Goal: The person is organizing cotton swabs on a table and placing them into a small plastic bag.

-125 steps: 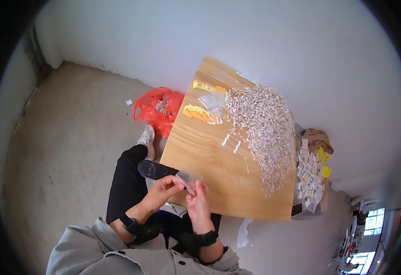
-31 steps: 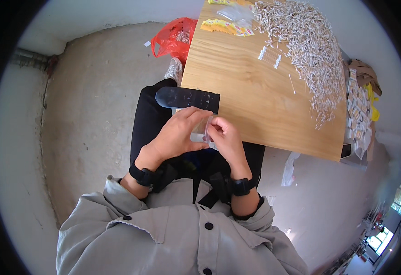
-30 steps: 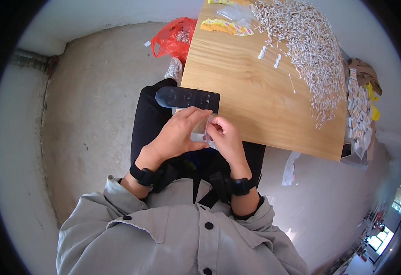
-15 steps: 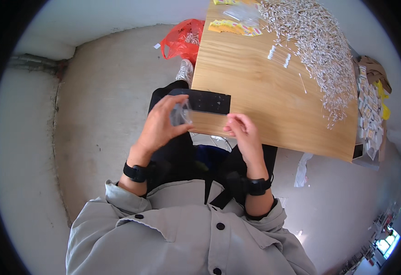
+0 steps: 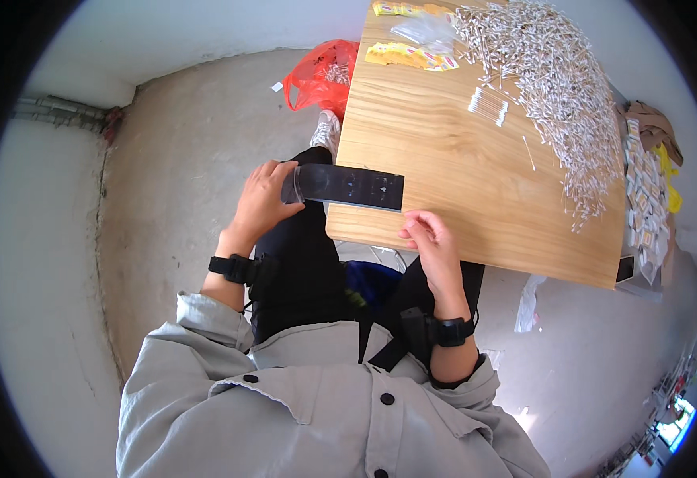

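Note:
My left hand is closed, fingers above and thumb below, around a small clear plastic piece. Whether that piece is a bag or a cup I cannot tell. It sits at the left end of a flat black slab, which lies along the table's left edge with pale specks on its top. Over the front part of the table, my right hand is held with thumb and fingertips together, just below the slab's right end. Anything between those fingertips is too small to make out.
On the wooden table lie a big heap of cotton swabs, a short row of swabs, yellow printed packaging and clear plastic bags. A red plastic bag hangs at the left edge. Packed bundles stand at the right.
My left hand has shifted left with the clear plastic piece, uncovering more of the black slab. My right hand has moved slightly right and toward me, its fingertips still together.

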Demonstrator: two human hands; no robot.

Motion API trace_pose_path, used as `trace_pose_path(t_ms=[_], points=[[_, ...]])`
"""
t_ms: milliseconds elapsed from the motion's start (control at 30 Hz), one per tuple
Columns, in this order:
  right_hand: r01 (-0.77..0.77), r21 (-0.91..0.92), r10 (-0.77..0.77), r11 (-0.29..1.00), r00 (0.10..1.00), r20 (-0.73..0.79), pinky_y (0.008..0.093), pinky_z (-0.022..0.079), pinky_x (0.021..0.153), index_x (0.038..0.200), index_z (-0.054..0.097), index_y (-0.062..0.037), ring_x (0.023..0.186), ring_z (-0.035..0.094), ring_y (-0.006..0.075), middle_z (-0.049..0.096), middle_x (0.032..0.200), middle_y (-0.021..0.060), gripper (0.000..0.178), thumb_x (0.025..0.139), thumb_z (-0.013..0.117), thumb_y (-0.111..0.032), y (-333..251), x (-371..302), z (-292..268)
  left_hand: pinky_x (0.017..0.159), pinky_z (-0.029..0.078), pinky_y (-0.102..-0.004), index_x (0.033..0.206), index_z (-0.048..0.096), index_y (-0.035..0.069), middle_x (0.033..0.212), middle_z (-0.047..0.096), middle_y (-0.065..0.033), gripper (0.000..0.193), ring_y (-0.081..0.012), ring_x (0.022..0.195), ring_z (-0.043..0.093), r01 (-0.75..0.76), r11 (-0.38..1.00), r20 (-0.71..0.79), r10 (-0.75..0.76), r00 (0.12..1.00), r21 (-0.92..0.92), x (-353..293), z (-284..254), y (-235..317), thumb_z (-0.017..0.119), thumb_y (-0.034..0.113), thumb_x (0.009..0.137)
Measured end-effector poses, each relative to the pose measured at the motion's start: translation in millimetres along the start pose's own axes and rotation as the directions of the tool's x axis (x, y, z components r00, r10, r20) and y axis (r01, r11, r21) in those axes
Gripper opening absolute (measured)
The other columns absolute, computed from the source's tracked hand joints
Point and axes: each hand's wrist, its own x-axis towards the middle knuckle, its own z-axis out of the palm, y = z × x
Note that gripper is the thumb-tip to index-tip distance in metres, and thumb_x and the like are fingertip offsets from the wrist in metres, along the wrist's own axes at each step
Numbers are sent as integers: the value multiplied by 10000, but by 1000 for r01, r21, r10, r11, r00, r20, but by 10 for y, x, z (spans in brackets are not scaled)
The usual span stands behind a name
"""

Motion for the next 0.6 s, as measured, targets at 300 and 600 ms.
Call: trace_pose_path(t_ms=[300, 600], points=[[4, 8, -4, 1000, 999, 43, 244, 478, 745, 1105, 589, -7, 852, 636, 125, 630, 946, 48, 238, 944, 573, -182, 97, 41, -24, 949, 417, -398, 1223, 529, 68, 1122, 542, -122, 669, -321, 1104, 500, -219, 974, 161, 207, 965, 61, 331, -119, 271, 801, 137, 615], [24, 26, -25, 999, 999, 30, 252, 488, 762, 1092, 573, 23, 851, 632, 124, 628, 918, 59, 231, 931, 580, -142, 109, 160, -209, 950, 425, -401, 1062, 604, 31, 1163, 525, -111, 439, -313, 1107, 502, -283, 956, 132, 271, 953, 78, 539, 143, 725, 768, 123, 666]])
